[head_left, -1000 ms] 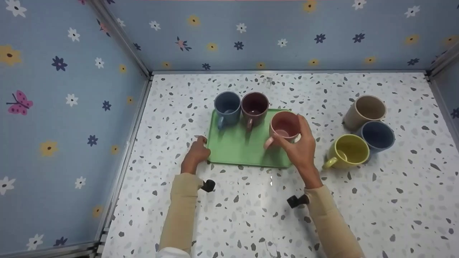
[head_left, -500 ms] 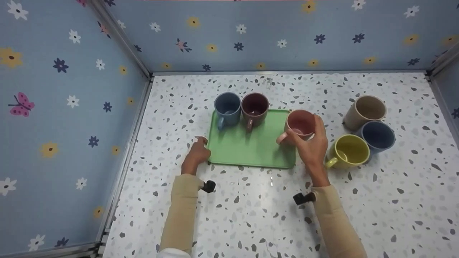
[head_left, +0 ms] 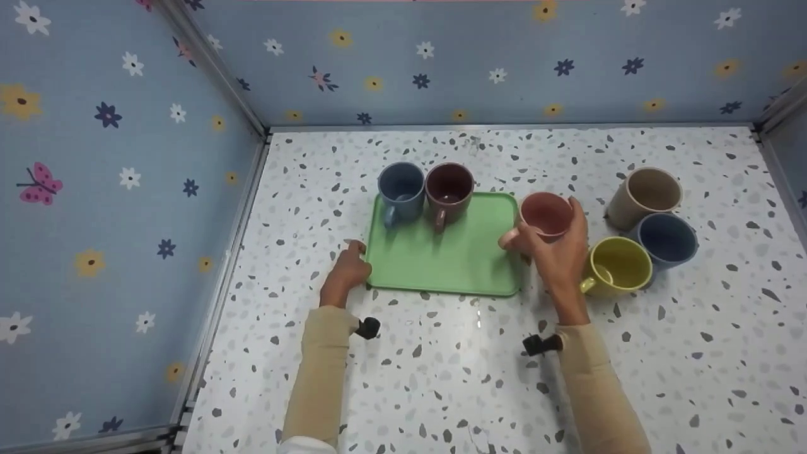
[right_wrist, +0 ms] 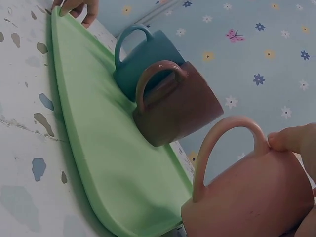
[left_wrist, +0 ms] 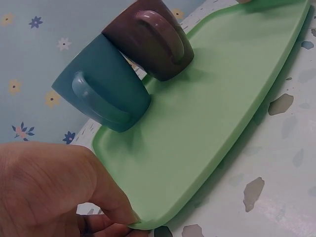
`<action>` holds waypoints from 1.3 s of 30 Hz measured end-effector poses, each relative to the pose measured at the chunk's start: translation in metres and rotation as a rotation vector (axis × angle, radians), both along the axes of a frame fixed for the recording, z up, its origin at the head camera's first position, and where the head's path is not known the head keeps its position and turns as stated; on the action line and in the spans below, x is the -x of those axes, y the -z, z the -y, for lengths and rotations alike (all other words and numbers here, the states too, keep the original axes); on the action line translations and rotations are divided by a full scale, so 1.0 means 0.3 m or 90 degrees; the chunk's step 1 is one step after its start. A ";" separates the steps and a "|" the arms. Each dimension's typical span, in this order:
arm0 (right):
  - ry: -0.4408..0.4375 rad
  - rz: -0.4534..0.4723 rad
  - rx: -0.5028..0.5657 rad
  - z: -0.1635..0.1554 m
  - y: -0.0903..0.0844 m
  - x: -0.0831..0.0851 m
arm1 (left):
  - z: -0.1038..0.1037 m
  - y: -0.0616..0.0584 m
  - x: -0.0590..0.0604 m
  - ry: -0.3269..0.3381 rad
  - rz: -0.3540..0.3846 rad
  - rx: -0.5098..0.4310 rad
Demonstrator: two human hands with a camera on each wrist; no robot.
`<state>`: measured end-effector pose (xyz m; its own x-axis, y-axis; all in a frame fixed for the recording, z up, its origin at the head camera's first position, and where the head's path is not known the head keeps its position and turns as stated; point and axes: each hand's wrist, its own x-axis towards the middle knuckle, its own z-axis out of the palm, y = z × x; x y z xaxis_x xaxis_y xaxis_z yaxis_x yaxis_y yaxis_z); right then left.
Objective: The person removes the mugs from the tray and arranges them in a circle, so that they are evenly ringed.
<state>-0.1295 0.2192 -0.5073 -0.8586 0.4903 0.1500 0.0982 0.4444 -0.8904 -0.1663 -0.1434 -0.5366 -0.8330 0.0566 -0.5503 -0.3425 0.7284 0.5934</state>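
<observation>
My right hand (head_left: 563,258) grips a pink mug (head_left: 545,214) by its body, thumb near the handle. The mug hangs just beyond the right edge of a green tray (head_left: 441,265), its handle (right_wrist: 222,133) turned toward the tray. At the tray's left front corner, my left hand (head_left: 348,271) pinches the rim, with the thumb (left_wrist: 116,202) on top and fingers partly hidden below. On the tray's back left stand a blue mug (head_left: 401,192) and a maroon mug (head_left: 449,195), side by side and upright, handles facing me.
A yellow mug (head_left: 618,268), a second blue mug (head_left: 666,239) and a tall beige mug (head_left: 643,195) stand clustered right of the right hand. Flowered walls (head_left: 410,63) bound the speckled table (head_left: 429,366) at the back and sides.
The right hand has carried the pink mug rightward, from over the tray's right part to past its right edge. My left hand and the tray stay in place.
</observation>
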 end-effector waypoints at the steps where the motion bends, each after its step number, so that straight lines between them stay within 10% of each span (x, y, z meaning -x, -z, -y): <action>1: 0.002 0.004 -0.006 -0.002 -0.002 0.001 | 0.000 0.001 0.002 0.000 0.005 -0.001; 39: -0.015 0.156 -0.251 -0.099 -0.061 0.011 | 0.003 -0.001 -0.005 0.002 -0.016 -0.004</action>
<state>-0.1330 0.2489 -0.4891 -0.9019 0.4170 0.1124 0.2708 0.7488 -0.6050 -0.1649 -0.1443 -0.5364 -0.8460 0.0631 -0.5294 -0.3255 0.7253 0.6067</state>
